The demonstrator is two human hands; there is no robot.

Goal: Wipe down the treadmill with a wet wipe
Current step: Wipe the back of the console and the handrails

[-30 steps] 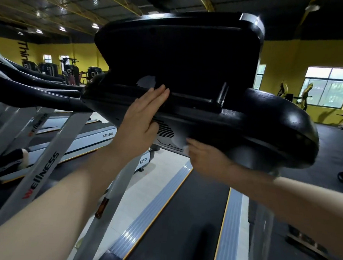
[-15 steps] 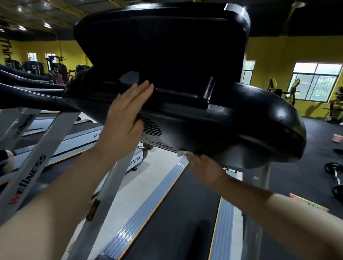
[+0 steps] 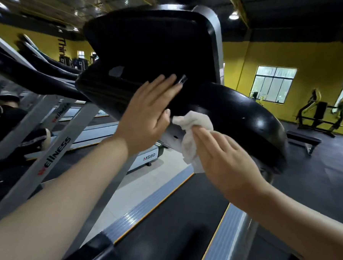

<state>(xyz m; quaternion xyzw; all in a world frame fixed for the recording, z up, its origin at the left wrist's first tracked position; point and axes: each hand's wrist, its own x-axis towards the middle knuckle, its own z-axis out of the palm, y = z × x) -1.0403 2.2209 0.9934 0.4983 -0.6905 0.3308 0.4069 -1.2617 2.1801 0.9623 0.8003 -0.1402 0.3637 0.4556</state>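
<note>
Right hand [image 3: 222,158] gripping wet wipe [image 3: 192,129], treadmill console [image 3: 246,118]

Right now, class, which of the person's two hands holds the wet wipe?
The right hand pinches the wet wipe; the left hand lies flat, empty, on the console.

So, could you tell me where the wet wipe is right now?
In the head view, centre-right: the wet wipe is bunched in the right hand, against the treadmill console underside, beside the left hand.
</note>
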